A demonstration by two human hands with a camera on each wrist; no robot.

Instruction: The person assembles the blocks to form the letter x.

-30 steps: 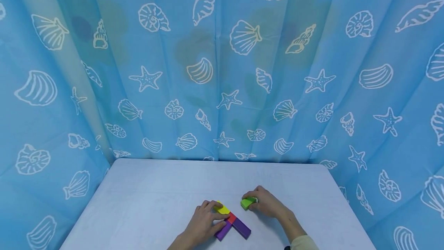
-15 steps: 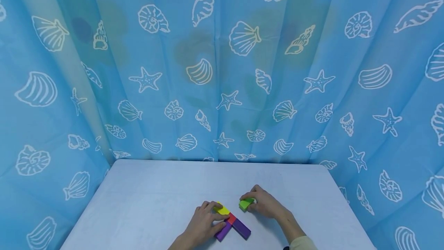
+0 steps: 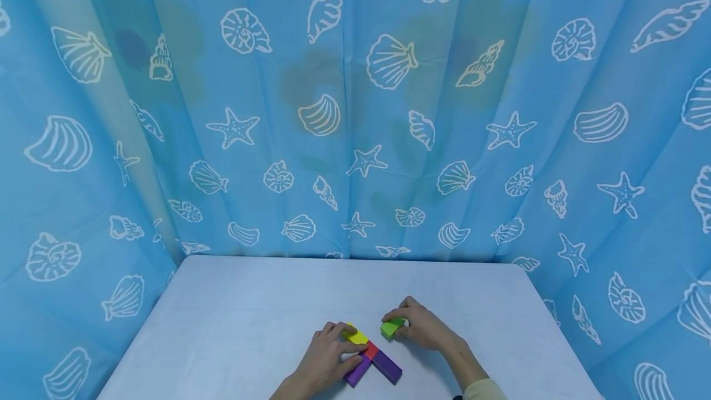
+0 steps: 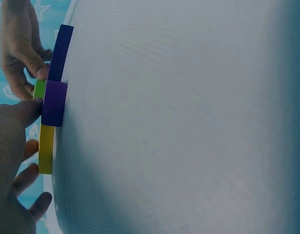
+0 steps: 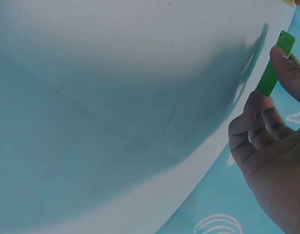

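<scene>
In the head view several coloured blocks lie joined on the white table: a yellow block (image 3: 356, 334), a red block (image 3: 371, 349), a purple block (image 3: 358, 371) and a dark purple block (image 3: 387, 366). My left hand (image 3: 324, 358) rests on them with spread fingers. Its thumb touches the purple block (image 4: 54, 103) and its fingers reach to the red and yellow ones. To the right, my right hand (image 3: 424, 326) pinches a green block (image 3: 392, 328) between thumb and fingers, apart from the others. The green block (image 5: 276, 66) shows lengthwise in the right wrist view.
A white-covered table (image 3: 250, 313) spreads under both hands. Blue curtains (image 3: 355, 110) with white shell and starfish prints hang behind it and at both sides. A light sleeve (image 3: 484, 389) shows at the right forearm.
My right hand has moved slightly left with the green block, nearer to the joined blocks, and the block has turned a little. The left hand has stayed in place.
</scene>
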